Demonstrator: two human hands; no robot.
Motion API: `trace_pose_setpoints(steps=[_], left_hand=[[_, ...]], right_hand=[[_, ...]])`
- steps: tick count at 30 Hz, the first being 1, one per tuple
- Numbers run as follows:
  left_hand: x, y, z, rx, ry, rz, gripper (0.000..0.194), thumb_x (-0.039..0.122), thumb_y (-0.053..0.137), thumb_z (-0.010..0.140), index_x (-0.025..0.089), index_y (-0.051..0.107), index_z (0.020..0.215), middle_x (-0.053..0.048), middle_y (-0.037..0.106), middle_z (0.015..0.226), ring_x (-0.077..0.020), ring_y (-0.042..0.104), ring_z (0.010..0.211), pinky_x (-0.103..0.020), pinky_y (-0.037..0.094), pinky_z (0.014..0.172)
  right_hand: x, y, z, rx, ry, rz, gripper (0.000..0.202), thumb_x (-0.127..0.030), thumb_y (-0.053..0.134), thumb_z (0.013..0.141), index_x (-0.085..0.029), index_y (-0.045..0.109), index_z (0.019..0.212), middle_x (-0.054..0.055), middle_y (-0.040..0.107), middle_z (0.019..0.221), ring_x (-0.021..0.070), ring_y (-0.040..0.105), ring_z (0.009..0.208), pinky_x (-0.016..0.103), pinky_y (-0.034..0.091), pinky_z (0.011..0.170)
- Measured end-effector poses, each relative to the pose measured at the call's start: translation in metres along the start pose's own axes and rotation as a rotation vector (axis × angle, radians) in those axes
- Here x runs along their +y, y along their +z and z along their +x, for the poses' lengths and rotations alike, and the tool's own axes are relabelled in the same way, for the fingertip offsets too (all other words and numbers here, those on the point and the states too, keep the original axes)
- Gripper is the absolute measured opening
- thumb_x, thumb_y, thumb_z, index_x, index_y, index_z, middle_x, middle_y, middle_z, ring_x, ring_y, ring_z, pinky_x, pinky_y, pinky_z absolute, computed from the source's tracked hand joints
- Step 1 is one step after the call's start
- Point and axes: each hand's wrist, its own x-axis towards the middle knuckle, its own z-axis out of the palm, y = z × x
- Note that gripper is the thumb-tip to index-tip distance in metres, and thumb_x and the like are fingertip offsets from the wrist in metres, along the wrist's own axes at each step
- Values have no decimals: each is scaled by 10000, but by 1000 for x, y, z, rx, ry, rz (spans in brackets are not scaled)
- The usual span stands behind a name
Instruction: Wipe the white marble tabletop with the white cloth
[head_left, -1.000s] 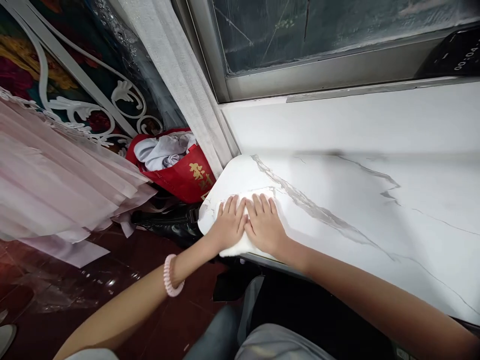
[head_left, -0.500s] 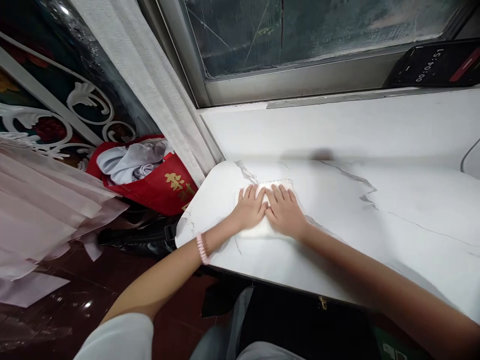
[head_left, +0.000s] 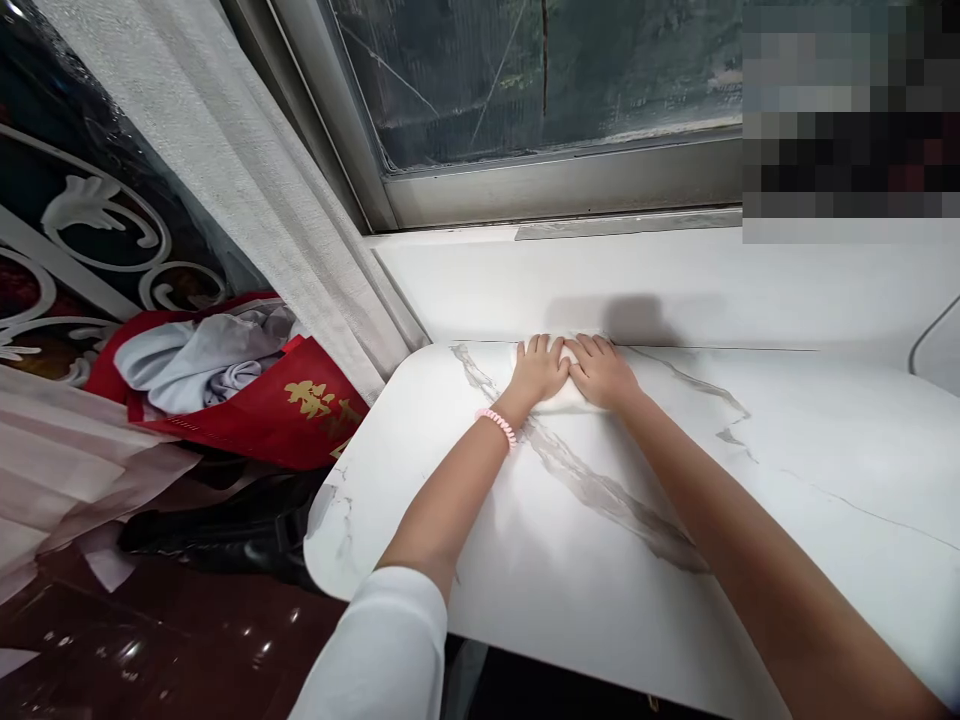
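Both of my hands lie side by side on a white cloth (head_left: 564, 402) at the back of the white marble-patterned table (head_left: 525, 540), close to the wall. My left hand (head_left: 541, 370) is flat on the cloth's left part, fingers stretched forward; a pink coiled band circles that wrist. Beside it, my right hand (head_left: 602, 372) presses down with its fingers spread, the two thumbs nearly meeting. Most of the cloth is hidden under the hands, with a strip showing between and in front of them.
A window with a metal frame (head_left: 570, 190) rises behind the table. On the left hang a white curtain (head_left: 247, 170) and a red bag (head_left: 247, 430) stuffed with pale fabric (head_left: 195, 360). A thin cable (head_left: 926, 335) runs at the right. The upper right corner is pixelated.
Both hands and the cloth have moved forward across the table, from its middle to the edge by the wall. The arms are stretched further out, and the camera view has shifted.
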Motion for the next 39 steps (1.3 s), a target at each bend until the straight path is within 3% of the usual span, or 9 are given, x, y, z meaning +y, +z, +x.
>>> trace_pose_setpoints(steps=[4, 8, 13, 20, 25, 27, 30, 34, 39], left_hand=[[4, 1, -9, 2, -14, -1, 478, 332, 306, 1004, 164, 373, 1447, -122, 381, 1515, -254, 307, 1405, -471, 227, 1158], [18, -2, -36, -24, -9, -21, 496, 343, 306, 1006, 156, 362, 1462, -144, 362, 1527, -276, 295, 1420, -500, 222, 1159], [48, -10, -99, 3, 16, -31, 508, 337, 309, 1003, 129, 370, 1462, -172, 368, 1518, -309, 296, 1418, -531, 215, 1158], [91, -28, -197, -80, 124, -83, 558, 357, 289, 1004, 77, 313, 1486, -226, 277, 1551, -372, 200, 1450, -594, 185, 1156], [111, -37, -231, -180, 231, -158, 609, 396, 256, 1008, 60, 219, 1514, -227, 181, 1582, -348, 71, 1475, -615, 154, 1158], [117, -37, -228, -206, 247, -169, 621, 399, 251, 1007, 49, 203, 1517, -231, 170, 1584, -343, 58, 1477, -617, 133, 1161], [124, -31, -201, -202, 256, -167, 618, 395, 257, 1001, 58, 214, 1517, -223, 187, 1583, -342, 92, 1477, -615, 104, 1164], [131, -15, -134, -157, 228, -181, 592, 405, 295, 987, 125, 274, 1507, -161, 263, 1575, -285, 179, 1470, -541, 120, 1187], [138, 8, -44, -65, 203, -194, 517, 380, 293, 987, 197, 372, 1463, -104, 363, 1534, -228, 277, 1434, -484, 158, 1191]], right_hand=[[-2, -2, -9, -7, -20, -39, 529, -251, 288, 927, -131, 470, 1410, 150, 487, 1441, 321, 413, 1299, 504, 313, 1084], [-11, -15, -39, -34, 10, -66, 531, -262, 279, 944, -141, 460, 1429, 137, 474, 1459, 337, 403, 1332, 515, 330, 1078], [-29, -47, -103, -127, -11, -96, 544, -264, 296, 953, -119, 416, 1463, 148, 403, 1512, 340, 338, 1389, 502, 308, 1113], [-55, -86, -211, -97, -62, -69, 555, -296, 299, 965, -118, 379, 1485, 167, 366, 1530, 356, 248, 1433, 537, 310, 1117], [-51, -102, -258, -41, -98, -46, 638, -305, 312, 968, -199, 124, 1568, 115, 288, 1579, 319, 181, 1462, 526, 323, 1119], [-41, -103, -260, -52, -104, -45, 654, -323, 301, 977, -220, 53, 1573, 99, 263, 1591, 305, 184, 1465, 513, 318, 1127], [-17, -98, -243, -123, -43, -52, 613, -324, 248, 988, -196, 104, 1570, 105, 275, 1586, 290, 193, 1465, 504, 309, 1134], [25, -86, -194, -196, 67, -57, 579, -311, 206, 980, -147, 270, 1532, 116, 316, 1567, 284, 230, 1455, 504, 299, 1138], [79, -69, -131, -116, 194, -44, 565, -306, 251, 954, -110, 392, 1465, 117, 387, 1531, 276, 323, 1416, 462, 291, 1149]])
